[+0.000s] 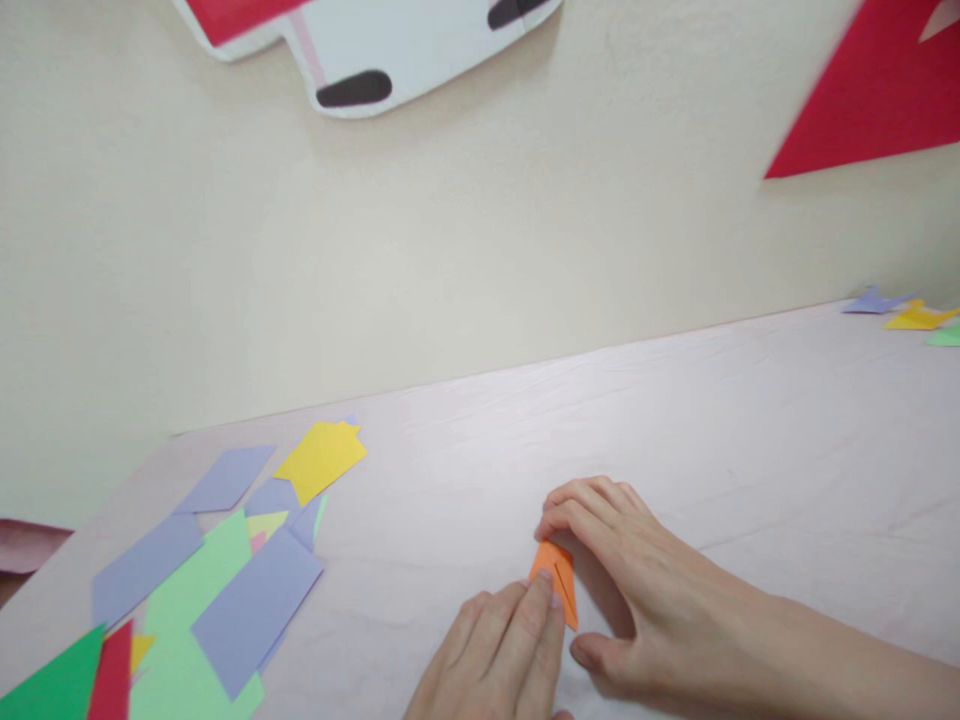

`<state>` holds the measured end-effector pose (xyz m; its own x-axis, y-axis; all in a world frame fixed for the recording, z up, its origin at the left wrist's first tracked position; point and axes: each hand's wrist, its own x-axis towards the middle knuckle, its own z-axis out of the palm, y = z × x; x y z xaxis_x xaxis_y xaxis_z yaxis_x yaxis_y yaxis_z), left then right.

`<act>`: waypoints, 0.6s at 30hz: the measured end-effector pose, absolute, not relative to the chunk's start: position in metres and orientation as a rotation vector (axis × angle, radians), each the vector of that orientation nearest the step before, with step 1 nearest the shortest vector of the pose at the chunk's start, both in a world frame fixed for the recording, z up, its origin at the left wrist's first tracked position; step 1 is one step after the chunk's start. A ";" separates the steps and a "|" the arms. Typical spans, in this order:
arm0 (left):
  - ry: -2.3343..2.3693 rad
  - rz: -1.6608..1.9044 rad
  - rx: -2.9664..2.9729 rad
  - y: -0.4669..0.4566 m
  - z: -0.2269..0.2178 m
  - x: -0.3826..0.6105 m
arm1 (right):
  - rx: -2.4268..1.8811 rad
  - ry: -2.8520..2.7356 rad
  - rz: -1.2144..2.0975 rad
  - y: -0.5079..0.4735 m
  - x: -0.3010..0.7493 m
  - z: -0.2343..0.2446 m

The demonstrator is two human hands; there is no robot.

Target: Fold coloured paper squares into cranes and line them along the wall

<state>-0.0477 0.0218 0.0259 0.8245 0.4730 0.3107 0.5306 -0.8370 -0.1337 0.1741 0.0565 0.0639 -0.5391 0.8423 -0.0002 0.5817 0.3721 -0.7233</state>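
Note:
A small piece of orange paper point(568, 590), folded with a visible slit or crease line, lies on the cloth-covered table at the lower middle. My left hand point(499, 650) presses it down, its fingers close together and their tips covering the paper's left part. Around the right side arches my right hand point(622, 570), palm down. Its curved fingertips touch or nearly touch the paper's upper end, while the thumb stays apart near the lower right corner; these fingers are open. The paper's lower left portion is hidden under my left hand.
Loose sheets and folded pieces, among them a purple sheet point(259, 610), a yellow piece point(322, 460) and a green piece point(56, 675), overlap at the left. Several small folded shapes, including a yellow one point(919, 316), stand at the far right. A wall point(450, 250) with paper decorations borders the table point(420, 460).

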 end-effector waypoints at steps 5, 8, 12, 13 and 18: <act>-0.858 -0.452 -2.746 0.017 0.022 -0.038 | -1.214 -2.109 1.109 0.060 0.184 0.071; -0.928 -0.454 -2.761 0.018 0.029 -0.031 | -1.169 -2.165 0.960 0.054 0.187 0.070; -1.118 -0.518 -2.850 0.026 0.053 -0.031 | -1.134 -2.227 0.785 0.042 0.186 0.067; -1.146 -0.547 -2.897 0.028 0.058 -0.031 | -1.136 -2.232 0.756 0.040 0.185 0.066; -1.141 -0.591 -3.068 0.036 0.069 -0.031 | -1.169 -2.237 0.682 0.039 0.182 0.061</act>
